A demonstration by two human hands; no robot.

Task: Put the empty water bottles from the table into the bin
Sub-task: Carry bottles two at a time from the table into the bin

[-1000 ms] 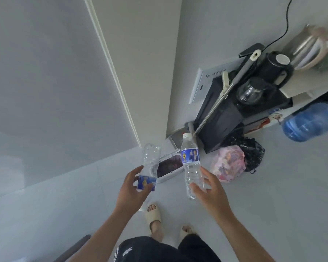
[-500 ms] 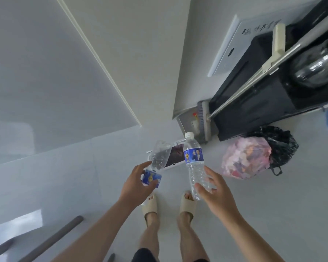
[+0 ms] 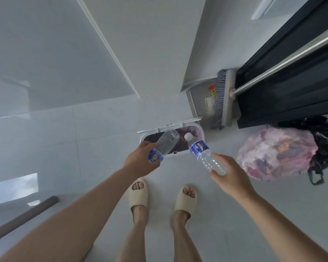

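Note:
My left hand grips a clear, empty water bottle by its blue-labelled end, and the bottle's other end reaches over the bin's opening. My right hand holds a second clear bottle by its base; its white cap and blue label tilt toward the bin. The white bin stands on the floor just ahead of my hands, with its lid raised at the back and a dark liner inside.
A pink rubbish bag and a black bag lie on the floor at the right. A broom leans by a black cabinet. My feet in beige slippers stand just before the bin.
The view has moved closer to the bin and tipped downward. Both hands have carried the bottles forward, and both bottles now lean over the bin's opening.

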